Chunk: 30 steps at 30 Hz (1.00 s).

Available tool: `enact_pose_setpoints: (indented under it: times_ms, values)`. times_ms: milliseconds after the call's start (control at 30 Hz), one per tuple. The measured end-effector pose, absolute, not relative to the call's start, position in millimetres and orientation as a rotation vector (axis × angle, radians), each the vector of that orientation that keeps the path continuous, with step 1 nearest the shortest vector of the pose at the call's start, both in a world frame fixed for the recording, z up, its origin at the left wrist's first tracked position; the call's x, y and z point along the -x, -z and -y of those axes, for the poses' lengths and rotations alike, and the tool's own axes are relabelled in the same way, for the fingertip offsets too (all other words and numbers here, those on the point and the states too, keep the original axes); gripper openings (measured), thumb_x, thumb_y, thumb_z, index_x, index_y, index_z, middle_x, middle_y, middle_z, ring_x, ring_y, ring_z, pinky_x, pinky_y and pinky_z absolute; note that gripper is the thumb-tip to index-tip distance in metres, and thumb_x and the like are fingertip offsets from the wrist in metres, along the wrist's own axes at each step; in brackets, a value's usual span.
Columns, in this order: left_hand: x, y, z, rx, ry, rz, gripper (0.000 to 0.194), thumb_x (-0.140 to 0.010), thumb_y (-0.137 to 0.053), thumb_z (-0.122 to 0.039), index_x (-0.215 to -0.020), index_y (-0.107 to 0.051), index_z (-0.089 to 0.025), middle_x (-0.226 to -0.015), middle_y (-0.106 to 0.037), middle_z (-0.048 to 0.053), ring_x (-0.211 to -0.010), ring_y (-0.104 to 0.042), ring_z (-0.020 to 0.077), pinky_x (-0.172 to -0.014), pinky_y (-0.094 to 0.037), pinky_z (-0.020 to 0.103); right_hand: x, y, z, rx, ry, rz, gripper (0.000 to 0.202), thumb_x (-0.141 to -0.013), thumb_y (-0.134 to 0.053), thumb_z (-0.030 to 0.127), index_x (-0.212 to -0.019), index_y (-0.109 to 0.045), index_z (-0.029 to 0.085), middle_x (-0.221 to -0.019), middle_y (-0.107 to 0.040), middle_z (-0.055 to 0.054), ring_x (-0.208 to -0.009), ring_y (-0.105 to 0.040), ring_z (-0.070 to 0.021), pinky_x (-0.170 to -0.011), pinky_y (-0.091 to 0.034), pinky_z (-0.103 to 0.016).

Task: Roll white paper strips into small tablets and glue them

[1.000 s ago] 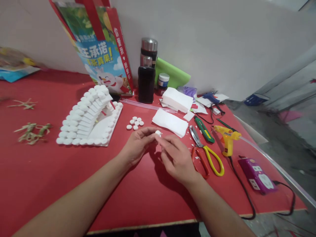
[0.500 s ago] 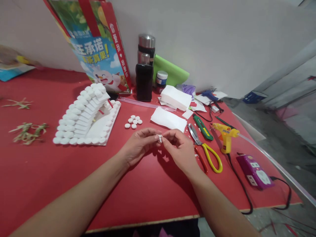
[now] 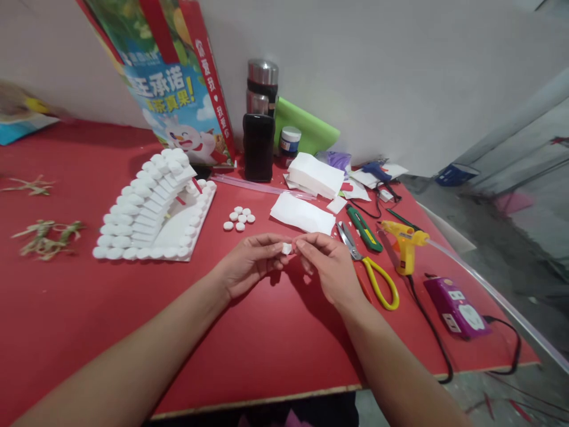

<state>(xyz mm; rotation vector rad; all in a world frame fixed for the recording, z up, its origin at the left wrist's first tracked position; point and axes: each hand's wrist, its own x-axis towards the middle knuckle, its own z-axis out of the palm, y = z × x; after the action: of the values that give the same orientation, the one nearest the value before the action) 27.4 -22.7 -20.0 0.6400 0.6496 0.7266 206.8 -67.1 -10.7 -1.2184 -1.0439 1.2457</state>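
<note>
Most of the white stair-shaped model (image 3: 149,220) at left of the frame looks put together: a curved run of steps, rows of round white pieces up the outer side, and more around the edges of the base. What's left is harder to call, but seven loose white discs (image 3: 242,218) sit on the red counter (image 3: 249,356) near the centre, apart from the model.

One small white piece (image 3: 287,248) is up between the hands, just right of those discs. The left hand (image 3: 249,264) has it pinched, thumb and fingers closed on it. The right hand (image 3: 331,267) has its fingers bunched right beside it, nearly closed, but I can't tell if they've got hold of it too. Can't make out its exact shape either.

Right side is kinda crowded: scissors (image 3: 357,256) lie partly behind the right wrist, with a green utility knife (image 3: 363,228) and a yellow glue gun (image 3: 405,237) just past them, then a purple power strip (image 3: 460,308) at lower right. White paper (image 3: 303,213) lies just beyond the fingers. Nothing stands between the left hand and the model except the loose discs off to one side.
</note>
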Motion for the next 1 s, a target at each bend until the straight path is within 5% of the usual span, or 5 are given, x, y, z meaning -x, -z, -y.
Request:
enact_pose_setpoints:
  times_ms: [133,333,467,567,1000]
  values:
    - [-27,22,21,-0.565,-0.767,-0.645,0.020,-0.077,-0.084,-0.011,-0.096,-0.080,-0.010,-0.072,-0.071,0.006,-0.059,-0.066,0.0108,-0.057,-0.056,0.019,-210,11,67,1.232,-1.169,0.985,0.028,-0.085,-0.079,0.043,-0.080,-0.068,0.018,-0.062,-0.065,0.002,-0.039,-0.044,-0.0066,-0.035,-0.033,-0.020]
    - [-26,19,20,-0.473,-0.811,-0.667,0.017,-0.078,-0.078,-0.001,-0.093,-0.080,-0.009,-0.082,-0.075,0.009,-0.066,-0.070,0.0114,-0.064,-0.060,0.019,-222,-9,80,1.435,-0.714,1.181,0.046,-0.094,-0.069,0.047,-0.061,-0.051,0.021,-0.045,-0.051,0.007,-0.033,-0.044,-0.0074,-0.037,-0.034,-0.021]
    - [-26,16,20,-0.403,-0.830,-0.707,0.017,-0.082,-0.071,0.004,-0.090,-0.079,-0.009,-0.084,-0.076,0.009,-0.067,-0.072,0.0112,-0.066,-0.062,0.018,-251,-27,111,1.620,-0.288,1.450,0.021,-0.102,-0.055,0.036,-0.106,-0.070,0.022,-0.084,-0.076,-0.003,-0.068,-0.072,-0.0177,-0.067,-0.056,-0.031]
    - [-28,14,20,-0.377,-0.826,-0.708,0.015,-0.085,-0.068,0.004,-0.090,-0.078,-0.006,-0.085,-0.076,0.011,-0.068,-0.073,0.0118,-0.066,-0.062,0.018,-284,-22,135,1.885,-0.057,1.729,0.024,-0.100,-0.053,0.035,-0.115,-0.068,0.023,-0.102,-0.077,-0.010,-0.090,-0.074,-0.0276,-0.080,-0.055,-0.041]
    - [-28,11,23,-0.370,-0.824,-0.715,0.017,-0.086,-0.066,0.005,-0.090,-0.077,-0.007,-0.085,-0.077,0.012,-0.071,-0.074,0.0122,-0.068,-0.062,0.018,-304,5,123,2.518,-0.110,2.093,0.059,-0.085,-0.058,0.024,-0.140,-0.046,0.007,-0.092,-0.069,-0.015,-0.078,-0.069,-0.0304,-0.062,-0.037,-0.032]
